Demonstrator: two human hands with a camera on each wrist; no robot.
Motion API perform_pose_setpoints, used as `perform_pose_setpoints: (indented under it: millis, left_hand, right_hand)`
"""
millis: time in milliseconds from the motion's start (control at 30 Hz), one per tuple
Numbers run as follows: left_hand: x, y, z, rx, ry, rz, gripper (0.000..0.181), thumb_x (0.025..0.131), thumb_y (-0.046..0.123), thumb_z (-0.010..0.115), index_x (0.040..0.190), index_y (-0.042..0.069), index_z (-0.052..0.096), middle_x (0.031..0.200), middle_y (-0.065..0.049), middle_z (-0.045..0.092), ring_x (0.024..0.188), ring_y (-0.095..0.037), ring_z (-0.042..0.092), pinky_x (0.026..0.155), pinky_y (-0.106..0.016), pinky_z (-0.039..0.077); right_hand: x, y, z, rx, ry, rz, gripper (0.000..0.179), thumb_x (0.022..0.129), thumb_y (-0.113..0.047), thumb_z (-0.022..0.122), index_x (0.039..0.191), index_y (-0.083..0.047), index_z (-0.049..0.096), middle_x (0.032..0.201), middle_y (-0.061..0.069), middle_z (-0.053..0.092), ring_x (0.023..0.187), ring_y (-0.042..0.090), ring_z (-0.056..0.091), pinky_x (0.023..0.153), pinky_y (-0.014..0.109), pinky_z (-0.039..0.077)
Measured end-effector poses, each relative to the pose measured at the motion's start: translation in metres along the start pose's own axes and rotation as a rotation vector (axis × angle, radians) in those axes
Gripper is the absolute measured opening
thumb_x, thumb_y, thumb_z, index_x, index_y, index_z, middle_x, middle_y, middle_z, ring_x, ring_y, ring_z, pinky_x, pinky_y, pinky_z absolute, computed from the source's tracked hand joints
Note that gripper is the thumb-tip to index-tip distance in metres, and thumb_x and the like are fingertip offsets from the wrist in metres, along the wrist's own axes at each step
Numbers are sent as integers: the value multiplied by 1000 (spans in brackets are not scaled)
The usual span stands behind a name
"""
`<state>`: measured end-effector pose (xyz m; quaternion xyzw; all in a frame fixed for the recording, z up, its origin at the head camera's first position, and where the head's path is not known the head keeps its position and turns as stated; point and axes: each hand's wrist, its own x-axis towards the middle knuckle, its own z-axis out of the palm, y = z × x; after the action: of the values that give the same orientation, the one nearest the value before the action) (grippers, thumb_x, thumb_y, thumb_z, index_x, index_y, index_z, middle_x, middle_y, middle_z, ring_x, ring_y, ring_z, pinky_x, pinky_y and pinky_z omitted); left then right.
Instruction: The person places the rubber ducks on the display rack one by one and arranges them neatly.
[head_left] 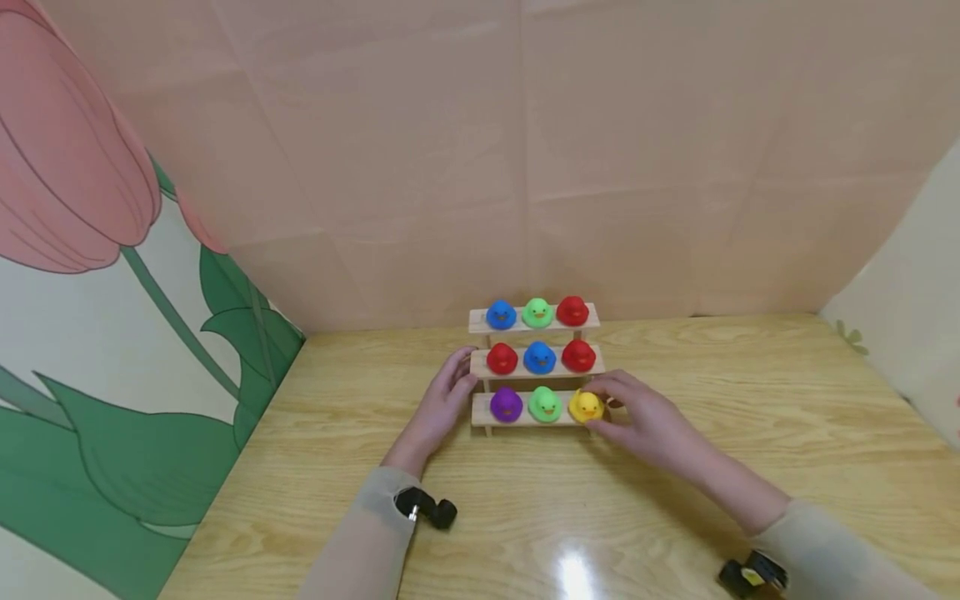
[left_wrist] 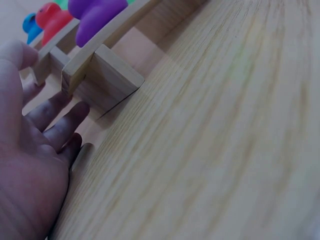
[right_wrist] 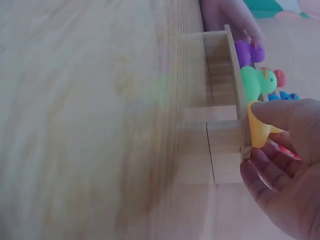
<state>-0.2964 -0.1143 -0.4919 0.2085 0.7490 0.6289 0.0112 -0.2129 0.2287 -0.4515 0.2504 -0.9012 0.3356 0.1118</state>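
The yellow duck [head_left: 586, 406] sits at the right end of the lowest step of a three-step wooden rack [head_left: 525, 421], which stands on a wooden table [head_left: 675, 500] close to a pink backdrop [head_left: 450, 167]. The right hand [head_left: 645, 421] pinches this duck: in the right wrist view the thumb [right_wrist: 280, 114] lies over its top and curled fingers [right_wrist: 272, 167] come in from below and beside it, at the rack's end post. The duck appears to rest on the step, not lifted clear.

The left hand [head_left: 442, 404] lies against the rack's left end, fingers [left_wrist: 60, 122] straight and slightly spread, touching the wood near the lower post; it grips nothing.

Handling, as judged: the duck looks like a small hollow rubber or vinyl toy, light, soft enough to give under a squeeze, smooth and somewhat slippery. It is unlikely to break. The best hold is a gentle pinch across the round body, from the sides or top and bottom; a hard squeeze could make it pop out.

Orientation: the duck faces the viewer, beak toward the front edge of the table. It is nearly as tall as it is long; its long axis, such as it is, runs front to back across the step.

Also on the lowest step: a green duck [head_left: 545, 404] beside the yellow one, then a purple duck [head_left: 506, 405]. The upper steps carry red, blue and green ducks.
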Motion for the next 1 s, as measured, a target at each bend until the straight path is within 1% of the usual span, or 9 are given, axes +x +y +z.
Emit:
perform_pose_setpoints:
  millis: [200, 367, 500, 667, 833, 1000]
  left_hand:
    - [0, -1, -1, 8, 2, -19, 55, 118, 24, 52, 170, 12, 40, 168, -15, 50, 156, -32, 46, 130, -50, 35]
    - [-1, -1, -1, -3, 0, -21, 55, 118, 23, 52, 170, 10, 38, 168, -16, 49, 156, -33, 45, 130, -51, 34]
    - [-1, -1, -1, -7, -3, -15, 55, 119, 24, 52, 171, 10, 38, 167, -16, 50, 156, -32, 46, 130, -49, 35]
    - [0, -2, -1, -2, -3, -17, 54, 119, 23, 52, 170, 11, 39, 166, -16, 51, 155, -32, 46, 130, -49, 35]
    - [-1, -1, 0, -15, -5, -24, 55, 119, 21, 51, 171, 9, 38, 167, -16, 50, 156, -33, 45, 130, -49, 35]
    - [-1, 0, 0, -20, -4, -24, 55, 119, 20, 51, 171, 10, 37, 168, -16, 49, 156, -34, 45, 130, -50, 35]
  right_hand:
    - [-1, 2, 3, -15, 16, 5, 44, 88, -4, 94, 126, -12, 76, 130, 4, 69, 112, 25, 71, 93, 44, 66]
    - [-2, 2, 5, -53, 37, 20, 47, 84, -5, 97, 125, -12, 75, 129, 4, 70, 108, 25, 72, 90, 45, 67]
    - [-1, 2, 8, -78, 51, 36, 48, 84, -7, 98, 127, -11, 75, 129, 4, 70, 106, 25, 73, 90, 47, 67]
    - [-2, 3, 9, -92, 60, 32, 47, 85, -8, 97, 127, -11, 75, 128, 5, 70, 106, 27, 73, 90, 50, 66]
    - [-2, 3, 9, -94, 64, 32, 47, 85, -7, 97, 127, -10, 76, 126, 4, 69, 107, 26, 74, 92, 49, 66]
    - [-1, 2, 8, -86, 67, 42, 48, 84, -7, 97, 127, -10, 76, 126, 5, 69, 107, 26, 75, 92, 49, 66]
